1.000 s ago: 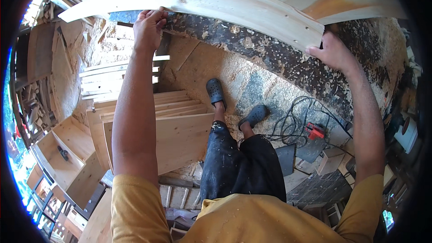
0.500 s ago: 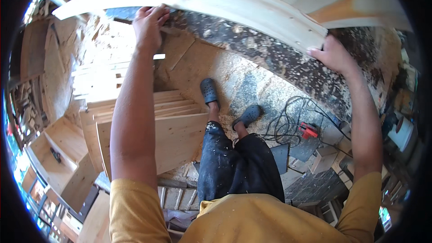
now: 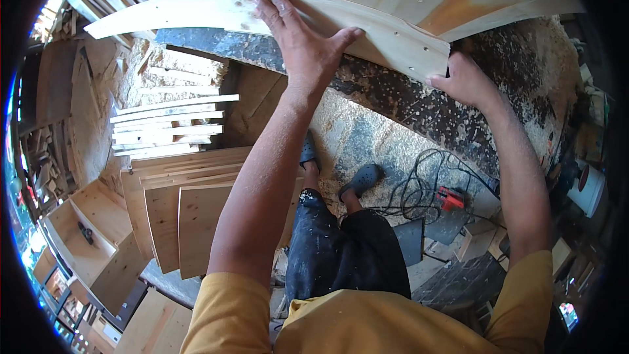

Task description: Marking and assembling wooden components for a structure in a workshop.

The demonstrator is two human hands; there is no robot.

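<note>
I note my left hand point(image 3: 303, 44) now lies flat, further right along the pale board point(image 3: 216, 10); my right hand point(image 3: 462, 80) grips its end, nearer.

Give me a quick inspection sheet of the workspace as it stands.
Surface: dark bench edge caked with sawdust.
Job's things: pale wooden board lying along the bench, with small holes near its right end.
Clutter: stacked boards and loose slats lower left.
Grippers: left hand flat on the board; right hand gripping its right end.
Cables: black cord coiled on the floor by a red tool.
Surroundings: white bucket at right.
</note>
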